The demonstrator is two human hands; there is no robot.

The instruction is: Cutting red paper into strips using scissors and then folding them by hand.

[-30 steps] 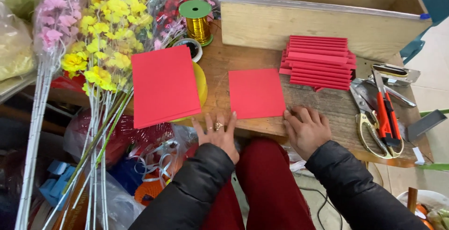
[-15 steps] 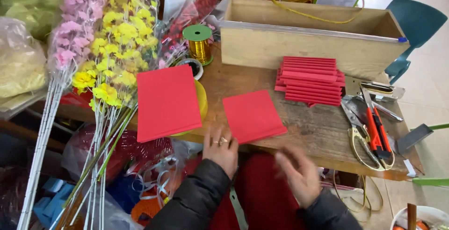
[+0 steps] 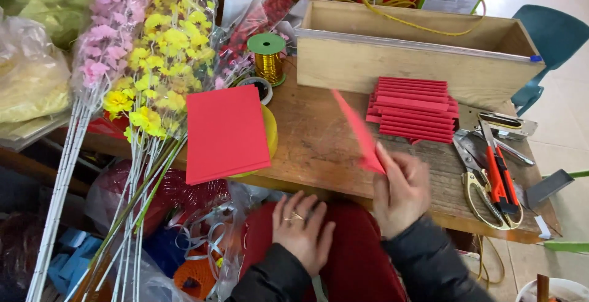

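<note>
My right hand (image 3: 402, 191) pinches the near corner of a red paper sheet (image 3: 357, 131) and holds it up on edge above the wooden table (image 3: 313, 148). My left hand (image 3: 302, 229) rests flat and empty on my red-clothed lap below the table's front edge, fingers spread, a ring on one finger. A stack of larger red sheets (image 3: 226, 132) lies left of the lifted sheet, overhanging the table edge. A pile of folded red paper pieces (image 3: 412, 109) sits behind my right hand.
A wooden box (image 3: 417, 53) stands at the back. Scissors (image 3: 475, 182), an orange utility knife (image 3: 498, 176) and a stapler (image 3: 506, 124) lie at the right. A gold ribbon spool (image 3: 268, 58) and artificial flower stems (image 3: 153, 62) fill the left. A blue chair (image 3: 549, 41) stands far right.
The red sheet lay flat on the table; my right hand has picked it up and tilted it on edge. My left hand slid off the table edge down onto my lap.
</note>
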